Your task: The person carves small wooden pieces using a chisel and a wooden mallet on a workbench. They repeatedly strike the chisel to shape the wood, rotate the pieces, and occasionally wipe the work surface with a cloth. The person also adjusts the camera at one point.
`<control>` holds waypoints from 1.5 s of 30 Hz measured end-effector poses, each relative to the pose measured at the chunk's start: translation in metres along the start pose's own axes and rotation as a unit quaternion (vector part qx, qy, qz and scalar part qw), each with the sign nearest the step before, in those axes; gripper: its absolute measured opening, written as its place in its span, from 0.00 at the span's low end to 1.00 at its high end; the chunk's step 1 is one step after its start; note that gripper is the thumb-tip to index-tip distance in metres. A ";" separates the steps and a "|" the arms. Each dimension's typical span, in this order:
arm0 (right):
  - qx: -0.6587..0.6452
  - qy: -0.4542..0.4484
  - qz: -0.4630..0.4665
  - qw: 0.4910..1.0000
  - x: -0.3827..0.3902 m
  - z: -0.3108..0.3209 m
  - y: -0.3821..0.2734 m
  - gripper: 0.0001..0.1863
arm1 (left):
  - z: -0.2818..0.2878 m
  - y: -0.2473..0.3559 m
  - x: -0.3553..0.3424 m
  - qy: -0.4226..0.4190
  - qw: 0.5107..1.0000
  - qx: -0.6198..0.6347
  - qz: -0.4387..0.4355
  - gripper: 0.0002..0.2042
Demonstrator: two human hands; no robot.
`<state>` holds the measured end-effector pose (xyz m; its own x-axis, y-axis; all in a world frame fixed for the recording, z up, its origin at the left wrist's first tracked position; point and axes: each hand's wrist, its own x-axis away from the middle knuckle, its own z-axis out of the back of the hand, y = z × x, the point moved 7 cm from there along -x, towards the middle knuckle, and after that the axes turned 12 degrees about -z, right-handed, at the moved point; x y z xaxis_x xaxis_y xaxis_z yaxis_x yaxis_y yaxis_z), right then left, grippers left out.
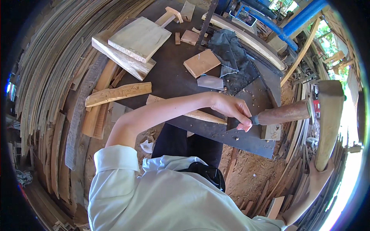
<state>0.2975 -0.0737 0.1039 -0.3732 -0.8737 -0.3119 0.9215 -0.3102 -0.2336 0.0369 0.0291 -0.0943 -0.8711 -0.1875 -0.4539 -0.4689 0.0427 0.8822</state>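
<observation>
My left hand (232,109) reaches across over the dark metal table. Its fingers close on the dark metal shank of a chisel (283,113), whose thick round wooden handle points right; the blade is mostly hidden. Off to the right, my right hand (322,171) grips the lower end of a wooden mallet (330,119), held upright with its darker head at the top. The mallet stands just beyond the chisel's butt; whether they touch I cannot tell. Beneath my left forearm lies a tapered wooden piece (204,115), partly covered by the arm.
On the dark table (173,65) lie a pale board (140,38), a brown wooden block (202,62), a dark cloth (227,50) and wood chips. A curved wooden piece (119,93) rests at left. Long stacked planks (50,65) line the left side. Blue machinery (304,19) stands far right.
</observation>
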 end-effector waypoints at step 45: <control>-0.075 0.017 0.117 0.990 0.042 -0.243 -0.123 0.20 | 0.045 0.024 -0.004 0.209 0.976 -0.005 -0.067 0.16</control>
<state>0.1427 0.0186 -0.1044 -0.1564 -0.9015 -0.4035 0.9579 -0.0389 -0.2845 0.0223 0.0754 -0.0767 -0.6652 -0.5747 -0.4766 -0.5712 -0.0194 0.8206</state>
